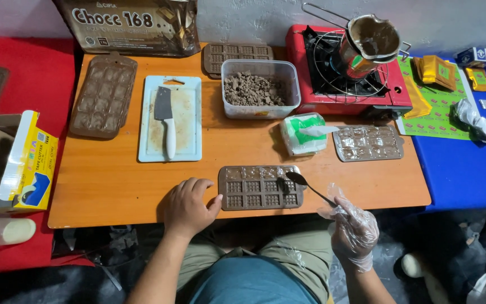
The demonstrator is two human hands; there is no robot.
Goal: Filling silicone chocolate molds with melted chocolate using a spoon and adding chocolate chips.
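Note:
A brown chocolate-bar mould (pixel 259 189) lies at the near edge of the wooden table (pixel 113 180); its back row holds melted chocolate. My left hand (pixel 189 205) is bare and rests on the table, fingertips against the mould's left edge. In a clear plastic glove, my right hand (pixel 352 228) holds a dark spoon (pixel 305 184) whose bowl hovers over the mould's right end.
A filled brown mould (pixel 103 94), a cutting board (pixel 171 119) with a white-handled knife (pixel 166 118), a tub of chocolate chunks (pixel 259 89), a tissue pack (pixel 304 134), a clear filled mould (pixel 368 143), a red stove (pixel 347 73) with a metal pot (pixel 369 45).

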